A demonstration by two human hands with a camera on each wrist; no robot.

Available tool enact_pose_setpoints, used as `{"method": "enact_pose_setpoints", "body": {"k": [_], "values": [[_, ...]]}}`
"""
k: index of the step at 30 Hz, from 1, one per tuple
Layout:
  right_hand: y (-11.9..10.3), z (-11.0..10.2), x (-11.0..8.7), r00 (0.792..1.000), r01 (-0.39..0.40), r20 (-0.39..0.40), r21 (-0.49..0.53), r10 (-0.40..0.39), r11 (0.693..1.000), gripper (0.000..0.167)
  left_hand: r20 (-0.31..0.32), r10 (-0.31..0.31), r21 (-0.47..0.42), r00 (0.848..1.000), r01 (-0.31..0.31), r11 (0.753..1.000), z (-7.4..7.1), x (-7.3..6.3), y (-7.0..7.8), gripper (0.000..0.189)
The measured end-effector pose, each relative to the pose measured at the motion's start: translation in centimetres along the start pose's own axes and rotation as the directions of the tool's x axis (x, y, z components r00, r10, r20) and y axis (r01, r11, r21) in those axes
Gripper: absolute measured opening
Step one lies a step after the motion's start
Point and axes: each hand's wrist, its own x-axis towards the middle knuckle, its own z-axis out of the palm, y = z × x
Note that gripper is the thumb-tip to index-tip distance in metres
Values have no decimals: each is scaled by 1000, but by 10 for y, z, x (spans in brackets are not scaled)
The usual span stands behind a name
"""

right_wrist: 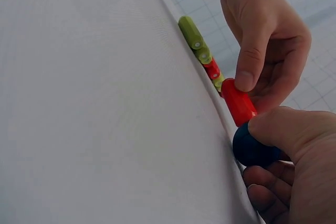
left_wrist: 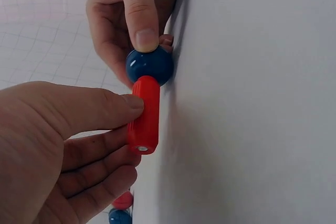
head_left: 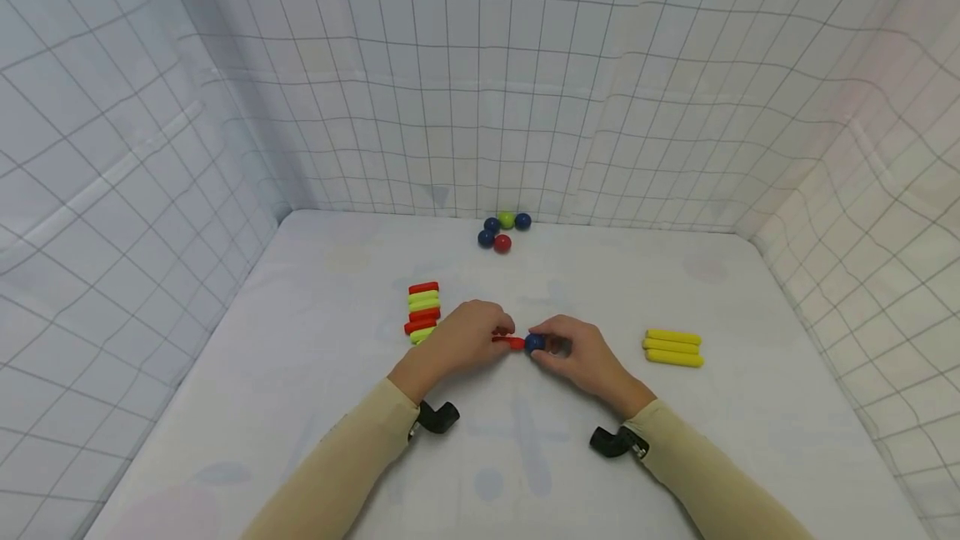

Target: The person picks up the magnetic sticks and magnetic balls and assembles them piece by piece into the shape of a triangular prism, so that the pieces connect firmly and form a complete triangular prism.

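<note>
left of centre in the head view, red and green rods [head_left: 423,303] lie in a row beside your left hand [head_left: 463,338], its thumb and fingers pinching a red rod [head_left: 517,343] mid-frame. loose balls [head_left: 502,243] cluster at upper centre. the red rod's right end meets a blue ball [head_left: 535,343], pinched by your right hand [head_left: 587,359]; yellow rods [head_left: 673,347] lie at right. a crooked twist could likely part the pair; a slack pinch might send the ball rolling.
</note>
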Motion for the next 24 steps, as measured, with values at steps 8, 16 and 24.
{"method": "enact_pose_setpoints", "body": {"k": [8,16,24], "values": [[-2,-1,0,1000,-13,6,-11,13,1000,31,-37,-25,-49,999,23,999,-26,4,-18,30],[-1,0,1,1000,-8,0,-7,8,1000,31,-140,-48,-45,989,42,998,-57,32,-50,25],[3,1,-1,1000,-8,7,11,8,1000,32,-215,-92,-67,972,80,995,-72,67,-73,33]]}}
